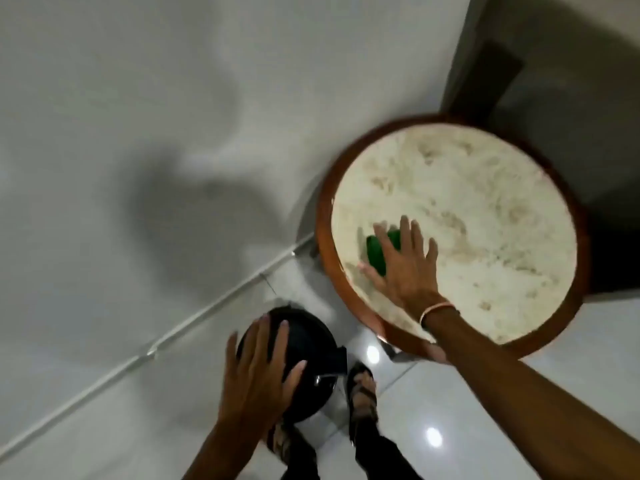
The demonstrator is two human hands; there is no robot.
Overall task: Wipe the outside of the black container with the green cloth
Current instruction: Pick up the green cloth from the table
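Observation:
The round black container (311,337) is low in the view, near my feet, with a small metal clip on its right side. My left hand (256,382) lies spread over its domed top, fingers and thumb clasping it. The green cloth (375,252) lies bunched on the left part of a round table top. My right hand (405,268) is flat over the cloth with fingers spread, covering its right half; the fingers are not closed on it. The picture is blurred.
The round table (325,216) has a pale marble top and a brown wooden rim. A white wall with a cable strip (173,337) fills the left. My sandalled foot (362,393) stands on glossy white tiles. Dark furniture (554,81) stands behind the table.

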